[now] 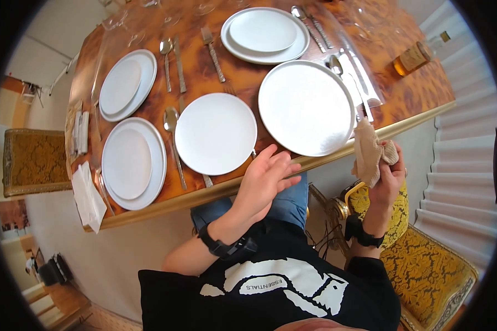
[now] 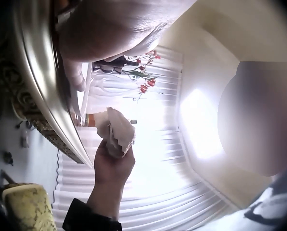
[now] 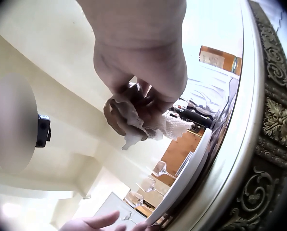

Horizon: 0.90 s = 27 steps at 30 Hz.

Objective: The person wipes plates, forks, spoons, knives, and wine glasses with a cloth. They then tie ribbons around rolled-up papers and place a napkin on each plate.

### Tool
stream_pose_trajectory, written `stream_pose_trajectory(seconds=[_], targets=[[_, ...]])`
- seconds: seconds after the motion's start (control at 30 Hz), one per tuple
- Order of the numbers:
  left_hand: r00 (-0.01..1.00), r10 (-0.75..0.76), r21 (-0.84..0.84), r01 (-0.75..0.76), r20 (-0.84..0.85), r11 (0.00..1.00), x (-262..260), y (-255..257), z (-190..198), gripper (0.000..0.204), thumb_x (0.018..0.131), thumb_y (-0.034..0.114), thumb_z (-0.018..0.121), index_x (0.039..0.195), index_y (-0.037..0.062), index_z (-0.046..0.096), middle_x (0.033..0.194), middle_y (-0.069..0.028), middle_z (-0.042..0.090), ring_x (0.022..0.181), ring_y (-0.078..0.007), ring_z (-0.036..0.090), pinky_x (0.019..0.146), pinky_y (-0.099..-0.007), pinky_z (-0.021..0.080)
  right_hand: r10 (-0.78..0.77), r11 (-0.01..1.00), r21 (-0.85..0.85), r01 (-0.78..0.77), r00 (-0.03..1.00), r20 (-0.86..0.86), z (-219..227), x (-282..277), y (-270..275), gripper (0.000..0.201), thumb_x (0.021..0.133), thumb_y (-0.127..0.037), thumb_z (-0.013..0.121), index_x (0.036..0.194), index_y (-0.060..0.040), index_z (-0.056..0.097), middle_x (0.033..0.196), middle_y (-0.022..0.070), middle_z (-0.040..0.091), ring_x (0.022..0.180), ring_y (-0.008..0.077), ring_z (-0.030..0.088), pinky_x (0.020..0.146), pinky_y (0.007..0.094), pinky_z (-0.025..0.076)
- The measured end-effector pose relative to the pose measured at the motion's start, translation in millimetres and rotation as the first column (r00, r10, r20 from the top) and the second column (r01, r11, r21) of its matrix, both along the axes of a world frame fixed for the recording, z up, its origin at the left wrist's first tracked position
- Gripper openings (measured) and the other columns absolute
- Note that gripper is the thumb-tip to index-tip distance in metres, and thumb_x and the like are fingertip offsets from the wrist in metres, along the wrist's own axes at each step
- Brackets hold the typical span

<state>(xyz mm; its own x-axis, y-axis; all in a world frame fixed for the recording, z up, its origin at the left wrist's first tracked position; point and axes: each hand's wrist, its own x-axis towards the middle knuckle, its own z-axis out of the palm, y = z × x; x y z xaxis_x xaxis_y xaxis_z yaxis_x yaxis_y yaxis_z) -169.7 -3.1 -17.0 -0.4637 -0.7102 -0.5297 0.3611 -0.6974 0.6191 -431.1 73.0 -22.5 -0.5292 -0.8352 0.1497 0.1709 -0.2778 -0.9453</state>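
Observation:
The right hand point(image 1: 387, 179) grips a crumpled beige paper napkin point(image 1: 367, 154) just off the table's edge; the right wrist view shows the napkin point(image 3: 129, 118) bunched in the curled fingers of that hand point(image 3: 143, 67). The left hand point(image 1: 264, 179), fingers spread and relaxed, holds nothing and is over the table's gold edge, below the large white plate point(image 1: 306, 107) and right of another white plate point(image 1: 216, 133). In the left wrist view the right hand point(image 2: 113, 163) holds the napkin point(image 2: 115, 132) upright, and the left hand point(image 2: 105, 36) fills the top.
Stacked white plates point(image 1: 127, 164) stand at the left, others point(image 1: 263, 30) at the far side. Spoons, forks and knives lie between them. A bottle point(image 1: 417, 58) lies at the right, white napkins point(image 1: 88, 196) at the left corner. Yellow patterned chairs point(image 1: 433, 270) stand at the lower right.

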Motion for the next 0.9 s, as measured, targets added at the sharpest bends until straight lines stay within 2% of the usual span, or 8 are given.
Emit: stream_pose_trajectory(seconds=[0.13,0.37,0.53,0.63,0.67,0.73,0.83,0.9], targets=[[0.997,0.017,0.031,-0.014,-0.077,0.999,-22.5,-16.6,-11.8,0.035,0.101,0.015,0.051,0.127,-0.0055,0.041,0.127,-0.0173,0.053,0.117,-0.0289,0.056,0.098,-0.0431,0.049,0.047,0.999,0.026,-0.047,0.999,0.003,9.9,-0.8,4.9,0.029,0.086,0.005,0.049,0.115,0.0009,0.054,0.107,0.0090,0.061,0.094,0.0170,0.064,0.082,0.0315,0.055],[0.995,0.026,-0.034,-0.029,-0.092,0.999,-41.1,-19.6,-9.0,0.038,0.095,0.006,0.051,0.130,-0.0028,0.040,0.125,-0.0158,0.050,0.108,-0.0239,0.059,0.092,-0.0378,0.053,0.001,1.000,0.017,-0.002,1.000,0.026,6.1,-1.6,-5.7,0.030,0.086,0.007,0.057,0.116,0.0005,0.055,0.105,0.0066,0.063,0.094,0.0146,0.063,0.080,0.0288,0.054],[0.997,0.014,-0.132,-0.024,-0.073,0.991,-25.6,-12.7,1.2,0.054,0.087,-0.004,0.047,0.137,0.0047,0.029,0.129,-0.0132,0.047,0.106,-0.0226,0.060,0.080,-0.0344,0.059,-0.021,0.986,0.147,0.081,0.928,-0.373,21.6,0.7,-46.3,0.036,0.085,0.002,0.063,0.121,-0.0019,0.056,0.106,0.0033,0.060,0.094,0.0113,0.060,0.082,0.0251,0.049],[0.992,-0.048,-0.216,0.022,-0.114,0.976,-16.7,-5.0,13.3,0.061,0.087,-0.006,0.047,0.141,0.0121,0.025,0.130,-0.0113,0.046,0.108,-0.0229,0.060,0.080,-0.0361,0.061,0.020,0.973,0.170,0.157,0.674,-0.739,31.4,15.4,-84.2,0.038,0.085,-0.007,0.066,0.121,-0.0027,0.057,0.103,0.0107,0.062,0.091,0.0188,0.063,0.080,0.0296,0.050],[0.991,-0.067,-0.247,0.037,-0.114,0.968,-15.0,-1.7,14.6,0.066,0.087,-0.007,0.046,0.143,0.0165,0.023,0.131,-0.0098,0.046,0.111,-0.0238,0.059,0.082,-0.0380,0.061,0.096,0.967,0.219,0.131,0.608,-0.788,48.8,33.0,-88.0,0.039,0.083,-0.010,0.068,0.120,-0.0025,0.058,0.106,0.0152,0.060,0.092,0.0250,0.063,0.080,0.0331,0.050],[0.990,-0.066,-0.275,0.030,-0.122,0.961,-7.6,-2.2,16.0,0.066,0.087,-0.008,0.046,0.144,0.0164,0.022,0.132,-0.0097,0.045,0.112,-0.0242,0.059,0.082,-0.0384,0.061,0.267,0.964,0.219,-0.153,0.537,-0.800,62.4,61.9,-89.4,0.040,0.081,-0.006,0.067,0.120,-0.0039,0.060,0.108,0.0140,0.058,0.096,0.0284,0.062,0.082,0.0352,0.050],[0.986,-0.012,-0.270,-0.035,-0.168,0.962,12.6,-6.9,17.0,0.070,0.087,-0.009,0.043,0.147,0.0163,0.018,0.137,-0.0122,0.043,0.115,-0.0252,0.059,0.081,-0.0394,0.062,0.511,0.775,0.283,-0.565,0.298,-0.806,60.8,76.8,-78.2,0.043,0.074,0.003,0.067,0.116,-0.0059,0.064,0.105,0.0134,0.058,0.097,0.0298,0.062,0.083,0.0356,0.051],[0.987,0.035,-0.293,-0.080,-0.156,0.953,26.7,-8.4,20.7,0.071,0.087,-0.010,0.043,0.148,0.0159,0.017,0.137,-0.0131,0.043,0.114,-0.0256,0.060,0.080,-0.0391,0.062,0.530,0.766,0.296,-0.570,0.299,-0.794,54.9,72.0,-76.6,0.041,0.071,0.008,0.066,0.110,-0.0061,0.066,0.102,0.0127,0.059,0.095,0.0278,0.063,0.081,0.0346,0.051]])
